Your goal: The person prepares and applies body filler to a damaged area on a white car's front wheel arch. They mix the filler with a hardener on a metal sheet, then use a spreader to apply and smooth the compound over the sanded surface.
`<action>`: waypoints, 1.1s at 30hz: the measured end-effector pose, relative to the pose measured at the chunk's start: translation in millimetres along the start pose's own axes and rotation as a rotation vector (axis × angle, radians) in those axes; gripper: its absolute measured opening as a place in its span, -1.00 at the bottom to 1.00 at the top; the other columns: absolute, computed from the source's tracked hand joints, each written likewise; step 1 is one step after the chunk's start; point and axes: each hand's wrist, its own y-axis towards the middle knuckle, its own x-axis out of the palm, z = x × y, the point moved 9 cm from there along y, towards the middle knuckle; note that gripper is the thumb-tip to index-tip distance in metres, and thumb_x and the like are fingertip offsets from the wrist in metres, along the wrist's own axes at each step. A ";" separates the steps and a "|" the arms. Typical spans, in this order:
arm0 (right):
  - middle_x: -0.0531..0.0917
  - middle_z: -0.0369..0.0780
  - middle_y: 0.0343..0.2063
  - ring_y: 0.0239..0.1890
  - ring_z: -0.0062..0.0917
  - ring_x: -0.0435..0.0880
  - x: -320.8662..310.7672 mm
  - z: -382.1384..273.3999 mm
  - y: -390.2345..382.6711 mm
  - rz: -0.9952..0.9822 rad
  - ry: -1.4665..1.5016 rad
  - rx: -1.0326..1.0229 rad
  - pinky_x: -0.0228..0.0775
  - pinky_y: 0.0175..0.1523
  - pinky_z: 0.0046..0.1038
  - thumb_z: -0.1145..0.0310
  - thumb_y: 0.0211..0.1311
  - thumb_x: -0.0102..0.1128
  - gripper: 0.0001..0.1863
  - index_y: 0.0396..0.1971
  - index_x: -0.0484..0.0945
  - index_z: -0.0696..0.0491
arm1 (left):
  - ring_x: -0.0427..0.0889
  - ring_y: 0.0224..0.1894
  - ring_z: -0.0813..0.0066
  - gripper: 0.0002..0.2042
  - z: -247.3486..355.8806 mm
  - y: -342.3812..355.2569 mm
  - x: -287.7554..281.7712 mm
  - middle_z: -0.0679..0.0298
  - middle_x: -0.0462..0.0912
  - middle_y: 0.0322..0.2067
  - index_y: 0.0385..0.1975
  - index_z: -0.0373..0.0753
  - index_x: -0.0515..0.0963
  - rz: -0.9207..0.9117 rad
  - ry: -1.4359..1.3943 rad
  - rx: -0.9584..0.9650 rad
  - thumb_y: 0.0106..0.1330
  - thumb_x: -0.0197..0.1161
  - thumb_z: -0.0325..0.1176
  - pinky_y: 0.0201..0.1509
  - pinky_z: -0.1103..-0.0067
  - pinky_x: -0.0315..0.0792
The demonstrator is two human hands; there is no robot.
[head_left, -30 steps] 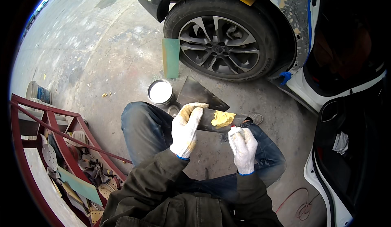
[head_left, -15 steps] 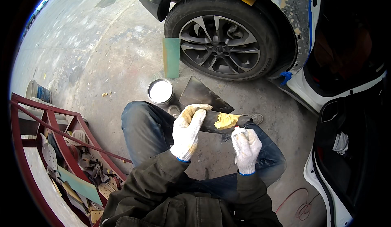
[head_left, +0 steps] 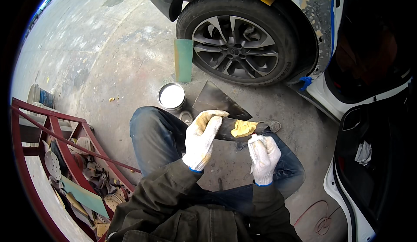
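My left hand, in a white knit glove with yellowish stains, is closed on the near end of a dark flat putty board. A lump of yellow putty lies on its right part. My right hand, gloved likewise, is closed around a small whitish tube. Its tip points up just below the putty, and my fingers hide most of it. Beyond my hands, a dark flat panel lies on the floor beside an open can with a white lid or contents.
A car wheel stands ahead, with a green sheet against it. The body panel above is partly bare and patchy. An open car door borders my right. A red metal rack with sanding pads stands at left.
Both hands, the board and the tube sit almost where they were. The whole view has shifted slightly; the tube's red tip shows less now.
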 end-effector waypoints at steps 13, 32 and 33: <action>0.56 -0.38 -0.54 -0.53 -0.86 0.39 1.2 -2.1 2.3 0.001 0.027 0.022 0.16 -0.49 -0.75 0.46 0.30 0.13 -0.86 -0.36 0.59 0.22 | 0.55 -0.11 0.64 -0.83 -2.9 2.0 -0.2 0.24 0.67 -0.13 -0.09 -0.38 0.57 0.000 -0.036 -0.008 0.42 0.11 -0.53 0.06 0.71 0.37; 0.47 -0.38 -0.65 -0.66 -0.80 0.38 4.0 21.3 5.4 -0.043 -0.014 0.365 0.15 -0.59 -0.71 0.40 0.26 0.13 -0.84 -0.46 0.54 0.17 | 0.56 -0.12 0.65 -0.84 9.2 -0.1 -2.6 0.24 0.66 -0.14 -0.11 -0.40 0.56 -0.027 0.070 0.055 0.40 0.10 -0.55 0.05 0.69 0.40; 0.48 -0.37 -0.65 -0.67 -0.79 0.39 5.9 22.2 5.2 -0.077 0.000 0.385 0.17 -0.60 -0.70 0.39 0.26 0.13 -0.84 -0.47 0.54 0.16 | 0.55 -0.13 0.66 -0.85 13.3 2.0 -7.2 0.25 0.66 -0.15 -0.11 -0.39 0.56 0.019 0.073 0.077 0.40 0.11 -0.55 0.04 0.69 0.40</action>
